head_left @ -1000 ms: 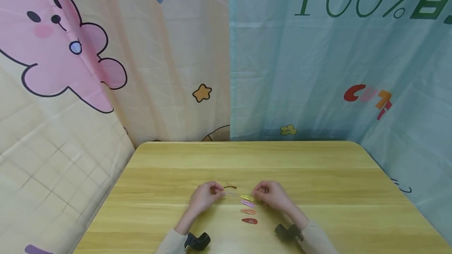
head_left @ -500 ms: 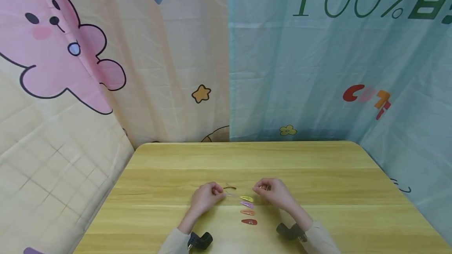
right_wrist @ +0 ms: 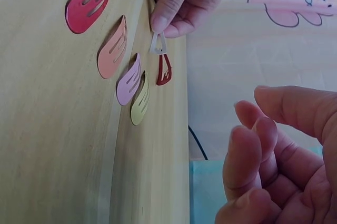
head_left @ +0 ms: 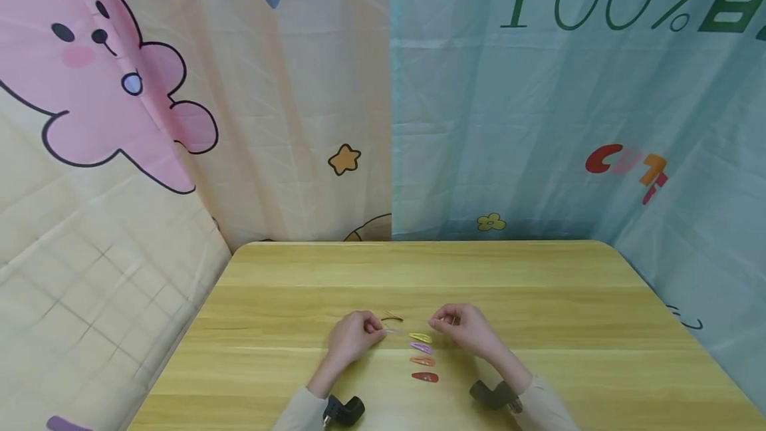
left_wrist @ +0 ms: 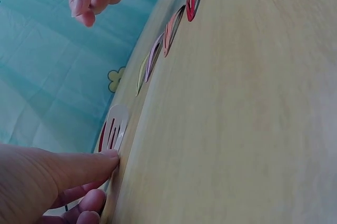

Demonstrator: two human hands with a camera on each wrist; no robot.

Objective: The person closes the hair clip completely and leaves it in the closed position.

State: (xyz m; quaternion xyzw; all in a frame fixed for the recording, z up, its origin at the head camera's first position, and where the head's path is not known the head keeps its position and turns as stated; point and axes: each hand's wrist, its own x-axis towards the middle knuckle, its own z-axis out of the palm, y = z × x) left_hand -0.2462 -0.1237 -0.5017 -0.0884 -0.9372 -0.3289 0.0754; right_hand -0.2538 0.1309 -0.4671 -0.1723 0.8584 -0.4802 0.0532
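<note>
A glossy white, slotted teardrop hair clip (left_wrist: 120, 112) lies low over the table, its long axis running left to right, its broad rounded end pointing right and its left part pinched between the thumb and fingers of the left hand (head_left: 353, 339). The right hand (head_left: 469, 328) holds nothing: its fingers are loosely curled, the thumb apart from the index finger, to the right of the clips. Just beyond the white clip is a dark red slotted hair clip (right_wrist: 164, 82), also lying roughly left to right. Nearer and to the right, four slotted teardrop clips form a column from far to near: pale yellow (head_left: 421, 338), lilac (head_left: 421, 348), peach-orange (head_left: 422, 361) and glossy red (head_left: 425, 377). Their narrow ends point left, their broad ends right. On the blue curtain (head_left: 443, 105) at the far right, "100%" reads in thin green print beside a cropped green character; lower down, colourful letters begin with C and U. The table (head_left: 299, 271) has pale yellow wood grain and rounded far corners. At the far left, a cream curtain (head_left: 311, 72) carries a pink bear (head_left: 90, 105), a blue heart and an orange star.
</note>
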